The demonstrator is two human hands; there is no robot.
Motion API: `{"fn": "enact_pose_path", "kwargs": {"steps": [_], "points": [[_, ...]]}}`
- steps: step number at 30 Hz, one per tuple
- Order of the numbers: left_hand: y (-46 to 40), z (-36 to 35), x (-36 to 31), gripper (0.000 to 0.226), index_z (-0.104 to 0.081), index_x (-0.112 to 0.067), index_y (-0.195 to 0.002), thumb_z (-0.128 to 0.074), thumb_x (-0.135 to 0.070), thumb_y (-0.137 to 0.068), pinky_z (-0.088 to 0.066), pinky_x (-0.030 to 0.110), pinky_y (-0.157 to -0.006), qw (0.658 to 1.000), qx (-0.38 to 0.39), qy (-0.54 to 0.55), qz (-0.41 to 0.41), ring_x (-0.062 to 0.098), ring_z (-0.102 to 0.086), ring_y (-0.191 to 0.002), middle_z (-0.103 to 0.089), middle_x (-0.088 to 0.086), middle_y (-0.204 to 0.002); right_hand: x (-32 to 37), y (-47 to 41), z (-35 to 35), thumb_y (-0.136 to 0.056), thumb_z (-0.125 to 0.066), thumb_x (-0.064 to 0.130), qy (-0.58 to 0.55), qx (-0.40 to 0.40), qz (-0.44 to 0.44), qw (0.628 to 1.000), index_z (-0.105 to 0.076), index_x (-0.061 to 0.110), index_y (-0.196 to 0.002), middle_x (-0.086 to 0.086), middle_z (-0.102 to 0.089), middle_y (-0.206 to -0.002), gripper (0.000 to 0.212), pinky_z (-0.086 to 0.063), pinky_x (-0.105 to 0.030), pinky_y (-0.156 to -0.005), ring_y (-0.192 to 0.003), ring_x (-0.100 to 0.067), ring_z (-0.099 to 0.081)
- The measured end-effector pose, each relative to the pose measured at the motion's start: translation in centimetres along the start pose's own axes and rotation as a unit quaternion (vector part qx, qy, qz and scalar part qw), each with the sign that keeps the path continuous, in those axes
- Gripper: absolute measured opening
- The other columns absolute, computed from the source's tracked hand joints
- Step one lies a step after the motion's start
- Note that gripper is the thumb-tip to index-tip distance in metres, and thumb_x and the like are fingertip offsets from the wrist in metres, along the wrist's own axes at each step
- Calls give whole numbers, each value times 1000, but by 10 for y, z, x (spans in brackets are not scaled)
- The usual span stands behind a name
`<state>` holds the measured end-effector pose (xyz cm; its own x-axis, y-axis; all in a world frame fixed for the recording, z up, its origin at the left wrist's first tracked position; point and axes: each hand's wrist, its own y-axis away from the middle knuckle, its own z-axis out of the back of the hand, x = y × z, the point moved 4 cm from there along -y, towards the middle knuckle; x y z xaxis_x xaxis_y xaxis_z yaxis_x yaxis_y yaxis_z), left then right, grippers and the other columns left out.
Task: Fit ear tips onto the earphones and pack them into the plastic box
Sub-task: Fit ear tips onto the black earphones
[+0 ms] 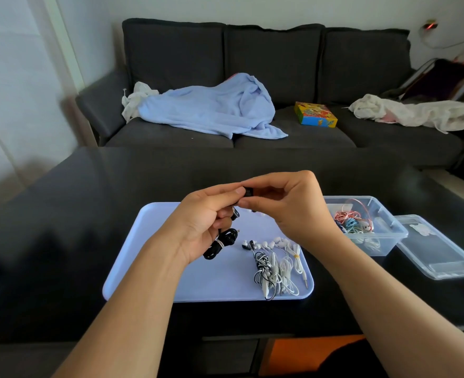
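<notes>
Both hands were raised above the pale lilac plastic tray (132, 268), which lay on the dark glossy worktop (61, 214). The left hand (206, 216) pinched a black earbud between thumb and forefinger, with the bundled black earphone cable (221, 242) hanging from its palm down towards the tray. The right hand (288, 203) pinched a small black ear tip (248, 191) against that bud — whether it was seated could not be told.

Risks, as judged: the tip was held by fingertips alone and, if pushed on crooked, could spring off and be lost against the dark worktop. The hanging cable swung just above the loose white ear tips (252, 211) at the tray's far edge and could sweep them about. The tied white and black-and-white earphones (274, 266) lay close together — lifting one could drag its neighbour. The clear plastic box (389, 241), already holding coloured earphones, stood just right of the tray, its clear lid (441, 252) beside it; a reach across could knock either one.
</notes>
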<state>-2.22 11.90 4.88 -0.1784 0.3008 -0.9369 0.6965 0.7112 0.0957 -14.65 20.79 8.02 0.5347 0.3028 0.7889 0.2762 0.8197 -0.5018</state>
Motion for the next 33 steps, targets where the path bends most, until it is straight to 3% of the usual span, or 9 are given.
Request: {"fn": "enact_pose_path", "kwargs": {"steps": [5, 17, 27, 33], "points": [[0, -3, 1, 19, -74, -3, -107, -60, -6, -93, -24, 14, -41, 1000, -3, 21, 0, 5, -33, -48, -48, 1, -72, 2, -1, 1, -76, -84, 4, -20, -17, -4, 1000, -81, 11, -96, -2, -78, -85, 22, -61, -30, -79, -80, -16, -76], [3, -2, 0, 20, -76, -6, -104, -60, -6, -93, -22, 14, -42, 1000, 7, -2, 2, 5, -32, -49, -50, -1, -72, 0, -1, 1, -76, -84, 6, -32, 9, -26, 999, -80, 11, -97, -1, -78, -84, 22, -59, -23, -75, -78, -13, -75], [2, -1, 0, 17, -78, -8, -96, -62, -7, -92, -21, 14, -42, 1000, -11, 11, 10, 5, -31, -48, -51, -2, -70, -3, -2, -1, -77, -84, 8, -6, 4, -17, 1000, -80, 10, -100, -2, -78, -86, 23, -61, -31, -78, -80, -15, -75], [1, -4, 0, 18, -72, -11, -108, -59, -13, -96, -30, 13, -43, 999, 8, 38, 12, 4, -36, -50, -67, -5, -75, -6, 0, 2, -81, -80, 3, -30, -65, -6, 997, -77, 4, -103, -4, -78, -89, 22, -61, -26, -78, -80, -12, -76]]}}
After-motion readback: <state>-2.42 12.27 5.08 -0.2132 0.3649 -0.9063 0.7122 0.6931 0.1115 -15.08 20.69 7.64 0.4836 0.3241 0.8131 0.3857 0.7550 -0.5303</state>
